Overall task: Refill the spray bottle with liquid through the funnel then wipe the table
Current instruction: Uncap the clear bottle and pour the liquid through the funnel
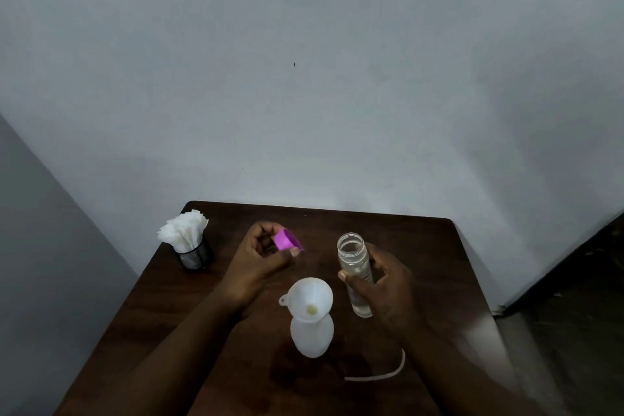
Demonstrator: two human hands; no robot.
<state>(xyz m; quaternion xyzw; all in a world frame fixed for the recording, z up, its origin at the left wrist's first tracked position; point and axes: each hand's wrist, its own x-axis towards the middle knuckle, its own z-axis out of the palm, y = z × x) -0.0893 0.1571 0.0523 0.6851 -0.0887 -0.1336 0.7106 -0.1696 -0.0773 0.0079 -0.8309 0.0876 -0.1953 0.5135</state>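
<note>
Purple cap [287, 240] is sitting pinched in the left hand [260, 257]; the right hand [381, 284] is gripping an uncapped clear bottle [353, 263] just right of the funnel [309, 295] standing in the white spray bottle [312, 336]; pouring seems next, needing a careful tilt; tissues [184, 230] are waiting far left; nothing is blocking the funnel.

Dim, grey light; soft focus throughout; wide-angle bending at edges.

We identify two bare hands: the left hand [260, 260] and the right hand [385, 284]. Each continues into an uncovered forearm, the left forearm [175, 348] and the right forearm [445, 361], reaching the lower frame edge. Visible thumbnails are trimmed short.
</note>
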